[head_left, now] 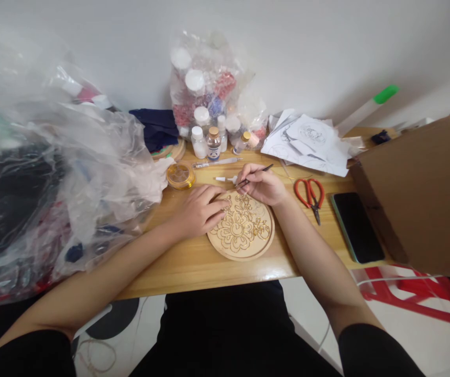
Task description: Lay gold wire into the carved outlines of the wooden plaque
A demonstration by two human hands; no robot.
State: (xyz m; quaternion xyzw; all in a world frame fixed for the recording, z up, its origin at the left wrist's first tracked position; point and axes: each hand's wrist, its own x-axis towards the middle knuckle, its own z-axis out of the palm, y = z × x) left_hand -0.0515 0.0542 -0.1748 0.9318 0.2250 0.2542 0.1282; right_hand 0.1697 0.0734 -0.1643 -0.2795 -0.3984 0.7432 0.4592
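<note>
A round wooden board [244,254] lies near the front of the table, with a flower pattern outlined in gold wire [237,230] on its face. My left hand [201,212] rests on the board's left side, fingers stretched out over the pattern and holding nothing. At the board's far edge my right hand [263,184] pinches dark, slim tweezers [267,168], their tips pointing left and down close to the upper part of the pattern. Just behind the board, a small white tube [225,179] is partly hidden by my right hand.
Left of the board is a spool of gold wire [180,176]. Behind stand small bottles [213,144], a pen [217,163] and a bag of jars [209,89]. Rightward lie red-handled pliers [309,195], a phone [357,228], papers [307,141] and a cardboard box [421,193]. Plastic bags [102,157] crowd the left.
</note>
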